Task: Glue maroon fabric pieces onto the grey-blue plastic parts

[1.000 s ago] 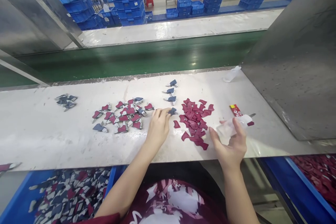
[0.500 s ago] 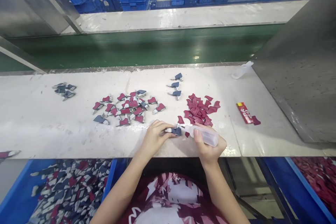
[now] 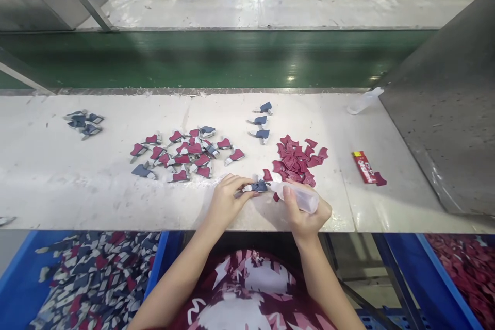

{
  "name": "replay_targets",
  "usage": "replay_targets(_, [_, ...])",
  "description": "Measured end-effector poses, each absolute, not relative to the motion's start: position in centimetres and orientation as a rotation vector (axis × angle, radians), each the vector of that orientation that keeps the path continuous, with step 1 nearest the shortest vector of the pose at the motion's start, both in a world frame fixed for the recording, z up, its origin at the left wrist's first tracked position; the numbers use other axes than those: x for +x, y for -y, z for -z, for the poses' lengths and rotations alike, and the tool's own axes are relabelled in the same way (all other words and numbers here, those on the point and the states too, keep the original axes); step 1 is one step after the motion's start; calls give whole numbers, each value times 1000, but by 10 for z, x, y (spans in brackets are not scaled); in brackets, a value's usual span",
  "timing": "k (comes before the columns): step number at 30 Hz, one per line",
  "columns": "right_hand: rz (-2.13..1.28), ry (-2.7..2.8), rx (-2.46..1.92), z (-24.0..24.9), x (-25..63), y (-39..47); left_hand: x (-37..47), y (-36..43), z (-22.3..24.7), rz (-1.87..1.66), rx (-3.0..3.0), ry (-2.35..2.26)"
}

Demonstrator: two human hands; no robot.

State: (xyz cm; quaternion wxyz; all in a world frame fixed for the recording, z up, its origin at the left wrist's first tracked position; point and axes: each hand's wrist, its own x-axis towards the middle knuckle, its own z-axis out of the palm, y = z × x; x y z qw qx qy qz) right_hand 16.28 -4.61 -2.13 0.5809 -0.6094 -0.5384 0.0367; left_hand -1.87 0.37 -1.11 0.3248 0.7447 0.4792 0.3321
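Note:
Between the thumb and fingers of my left hand (image 3: 228, 198) is a small blue-and-white plastic part (image 3: 258, 186), held just above the table. My right hand (image 3: 309, 216) is wrapped round a translucent squeeze bottle (image 3: 299, 197), tilted so its nozzle meets or nearly meets the part's right end. Beyond the bottle lies a heap of flat maroon pieces (image 3: 296, 160), with one maroon piece (image 3: 267, 175) close to the nozzle. Three similar blue-and-white parts (image 3: 263, 134) stand in a column further back. To the left spreads a pile of parts with maroon tops (image 3: 193, 157), a few blue ones among them.
A small group of blue parts (image 3: 83, 122) lies far left. On the right are a red packet (image 3: 363, 167) and a clear plastic bottle (image 3: 365, 101) by a metal panel (image 3: 444, 113). Blue bins (image 3: 21, 273) sit below the table edge. A green belt (image 3: 232, 59) runs behind.
The view has shifted slightly. Both hands keep their grips, and the bottle's nozzle has moved from the part's upper side toward its right end.

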Motion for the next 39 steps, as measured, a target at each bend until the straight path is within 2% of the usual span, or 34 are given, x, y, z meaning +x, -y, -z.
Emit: replay_targets(39, [-197,1180,-1443,22,162,56,-19,-3,16,-936,1987,-1214])
